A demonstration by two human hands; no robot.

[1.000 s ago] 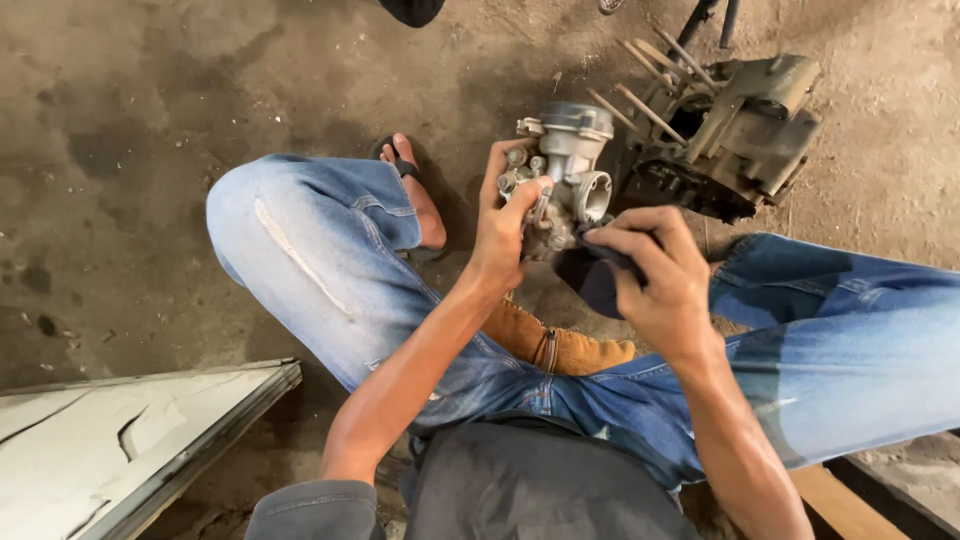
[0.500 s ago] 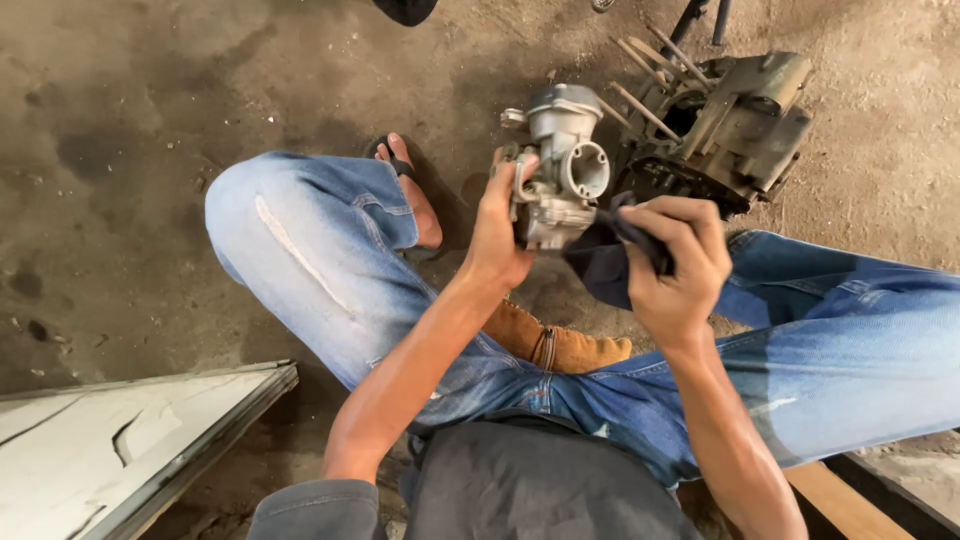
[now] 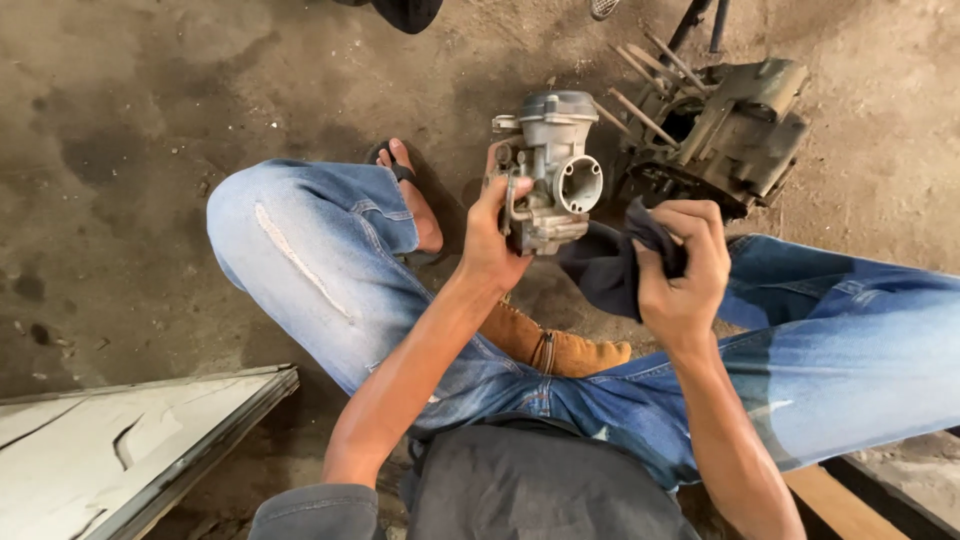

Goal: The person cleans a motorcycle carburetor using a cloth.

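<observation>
My left hand (image 3: 492, 235) grips a grey metal carburettor (image 3: 552, 170) and holds it upright above my knees, its round bore facing right. To the right of it, my right hand (image 3: 680, 272) is closed on a dark blue rag (image 3: 605, 268) that hangs down just beside the carburettor's lower part. I sit low with both knees in blue jeans spread apart.
A dirty engine case (image 3: 735, 135) with several long studs lies on the concrete floor beyond my right hand. A sandalled foot (image 3: 412, 195) rests left of the carburettor. A scratched white panel (image 3: 120, 450) lies at lower left, a brown suede thing (image 3: 555, 350) between my legs.
The left hand has raised and turned the carburettor so its bore shows. The right hand with the rag has drawn away from it to the right.
</observation>
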